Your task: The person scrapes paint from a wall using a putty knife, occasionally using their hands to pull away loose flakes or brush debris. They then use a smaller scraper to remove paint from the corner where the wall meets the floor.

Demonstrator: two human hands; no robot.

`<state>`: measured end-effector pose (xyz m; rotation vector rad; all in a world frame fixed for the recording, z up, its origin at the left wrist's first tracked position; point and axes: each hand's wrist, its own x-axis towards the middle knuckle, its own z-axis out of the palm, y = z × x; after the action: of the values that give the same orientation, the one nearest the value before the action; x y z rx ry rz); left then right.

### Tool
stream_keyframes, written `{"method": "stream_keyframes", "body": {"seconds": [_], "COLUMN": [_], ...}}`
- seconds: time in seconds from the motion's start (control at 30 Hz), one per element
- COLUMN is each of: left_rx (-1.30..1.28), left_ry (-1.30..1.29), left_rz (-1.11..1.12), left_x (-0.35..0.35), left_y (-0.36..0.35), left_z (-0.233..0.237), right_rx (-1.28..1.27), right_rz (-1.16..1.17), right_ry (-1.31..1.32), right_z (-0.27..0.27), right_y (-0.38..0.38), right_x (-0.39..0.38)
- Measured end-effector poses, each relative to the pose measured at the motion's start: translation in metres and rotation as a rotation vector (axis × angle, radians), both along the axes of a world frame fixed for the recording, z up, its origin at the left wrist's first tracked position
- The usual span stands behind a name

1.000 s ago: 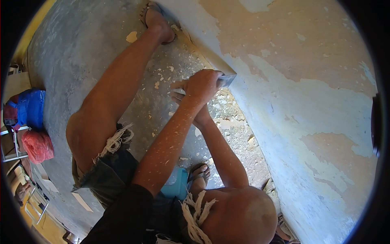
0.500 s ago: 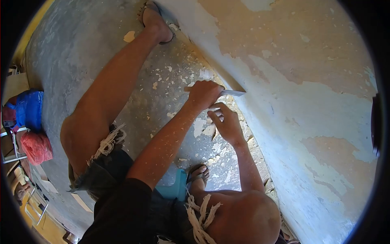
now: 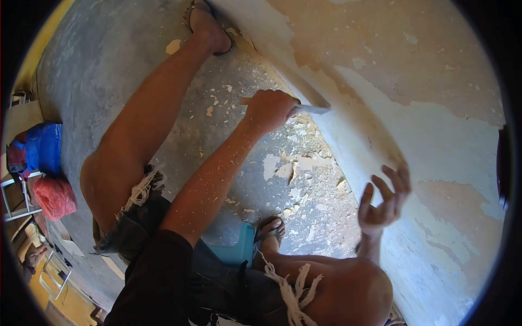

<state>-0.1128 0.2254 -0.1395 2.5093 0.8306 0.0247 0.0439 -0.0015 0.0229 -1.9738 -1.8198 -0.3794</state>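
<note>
My left hand (image 3: 270, 110) is wrapped around a scraper, its handle end poking out at the left of the fist. The scraper's flat metal blade (image 3: 314, 109) points right, its edge at the base of the wall (image 3: 451, 136). Pale paint is broken up on that wall, with tan patches showing. My right hand (image 3: 385, 202) is lifted in front of the wall at the right, fingers spread and slightly blurred, holding nothing. Below the blade, paint flakes (image 3: 304, 163) and crumbs cover the floor along the wall.
I sit low with a light-blue plastic stool (image 3: 239, 247) under me. My sandalled feet (image 3: 270, 231) stand on the grey concrete floor (image 3: 81, 70). At the left are a blue bag (image 3: 44, 148), a red plastic bag (image 3: 54, 197) and metal-framed furniture (image 3: 19, 201).
My right hand has swung away from beside the left one, rightward and down to the wall, with its fingers opening out. My left hand and the scraper have shifted slightly up along the wall's base.
</note>
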Motion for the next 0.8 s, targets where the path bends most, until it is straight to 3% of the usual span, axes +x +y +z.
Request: {"method": "stream_keyframes", "body": {"seconds": [0.17,0.37,0.43,0.5,0.53,0.7,0.8], "left_rx": [0.016,0.002,-0.124,-0.228,-0.097,-0.022,-0.026], "left_ry": [-0.117,-0.062,-0.091,-0.090,0.027,-0.052,-0.060], "left_rz": [0.032,-0.163,-0.154,0.051,0.010,0.069,-0.155], "left_x": [0.001,0.036,0.030,0.010,-0.001,-0.001,0.025], "left_y": [0.009,-0.019,-0.031,-0.007,0.009,-0.013,-0.021], "left_z": [-0.022,-0.020,-0.018,-0.042,-0.031,-0.015,-0.001], "right_rx": [0.011,-0.046,-0.057,-0.065,-0.062,-0.013,0.045], "right_rz": [0.083,0.107,0.115,0.116,0.129,0.199,0.244], "right_ry": [-0.257,-0.411,-0.426,-0.434,-0.443,-0.435,-0.486], "right_z": [0.040,0.036,0.036,0.036,0.036,0.027,0.021], "right_y": [-0.009,-0.013,-0.013,-0.017,-0.020,-0.014,-0.005], "right_x": [0.019,0.032,0.036,0.037,0.039,0.043,0.043]}}
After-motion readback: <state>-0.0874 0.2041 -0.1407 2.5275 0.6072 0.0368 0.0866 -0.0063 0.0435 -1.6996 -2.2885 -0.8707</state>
